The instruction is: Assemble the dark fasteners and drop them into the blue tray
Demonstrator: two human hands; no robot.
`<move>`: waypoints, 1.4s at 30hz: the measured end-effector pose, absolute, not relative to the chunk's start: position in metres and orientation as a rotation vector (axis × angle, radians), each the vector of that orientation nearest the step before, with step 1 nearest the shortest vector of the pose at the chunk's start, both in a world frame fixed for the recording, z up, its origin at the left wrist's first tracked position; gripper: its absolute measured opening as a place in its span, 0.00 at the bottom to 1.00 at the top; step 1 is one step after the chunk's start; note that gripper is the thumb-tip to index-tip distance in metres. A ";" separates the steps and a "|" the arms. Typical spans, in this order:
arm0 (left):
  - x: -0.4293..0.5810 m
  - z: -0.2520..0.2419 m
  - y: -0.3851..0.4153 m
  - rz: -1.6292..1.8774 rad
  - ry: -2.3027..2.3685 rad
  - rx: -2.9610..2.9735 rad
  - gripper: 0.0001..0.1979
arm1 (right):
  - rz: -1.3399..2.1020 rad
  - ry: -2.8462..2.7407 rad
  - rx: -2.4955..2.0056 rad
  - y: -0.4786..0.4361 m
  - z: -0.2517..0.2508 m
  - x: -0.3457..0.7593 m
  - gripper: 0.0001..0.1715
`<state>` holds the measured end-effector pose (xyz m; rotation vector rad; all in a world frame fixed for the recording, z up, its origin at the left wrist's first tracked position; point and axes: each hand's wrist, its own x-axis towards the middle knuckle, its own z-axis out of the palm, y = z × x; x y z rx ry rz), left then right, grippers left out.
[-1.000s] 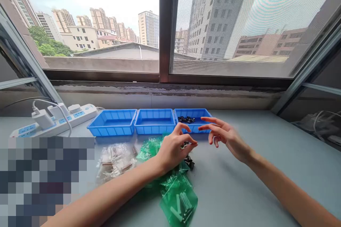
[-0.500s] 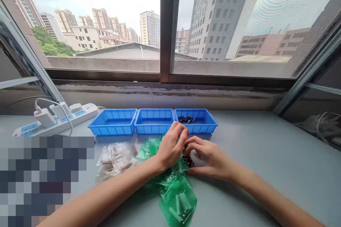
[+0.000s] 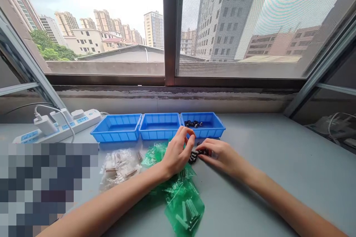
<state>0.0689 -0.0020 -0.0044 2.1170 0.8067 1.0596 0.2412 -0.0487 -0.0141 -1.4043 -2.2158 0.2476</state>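
Observation:
Three blue trays stand in a row: the left tray (image 3: 116, 134), the middle tray (image 3: 159, 133) and the right tray (image 3: 215, 132), which holds several small black parts (image 3: 194, 123). In front of them my left hand (image 3: 175, 155) rests over green bags (image 3: 183, 203), fingers curled beside a small heap of black parts (image 3: 193, 157) on the table. My right hand (image 3: 221, 155) is closed in a pinch on some of these black parts (image 3: 204, 152), just in front of the right tray.
Clear bags of small parts (image 3: 119, 164) lie left of the green ones. A white power strip (image 3: 58, 124) with plugs and a cable sits at the back left. A window sill and wall run behind the trays. A blurred patch covers the lower left.
My right hand came down from above the right tray to the black heap, closed on some parts, and has lifted slightly toward the right tray. My left hand stayed in place.

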 end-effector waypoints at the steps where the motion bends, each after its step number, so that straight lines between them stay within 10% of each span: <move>1: 0.069 -0.004 -0.002 1.059 0.807 2.116 0.09 | 0.292 -2.190 -1.401 -0.048 -0.015 0.242 0.08; 20: 0.069 -0.003 -0.003 1.030 0.814 2.116 0.08 | 0.489 -1.884 -1.366 -0.050 -0.011 0.238 0.09; 32: 0.069 -0.007 -0.001 1.035 0.767 2.151 0.12 | 1.157 -1.099 -1.263 -0.055 0.011 0.217 0.39; 42: 0.066 -0.010 -0.002 1.018 0.783 2.098 0.08 | 1.294 -0.834 -1.244 -0.059 0.010 0.212 0.41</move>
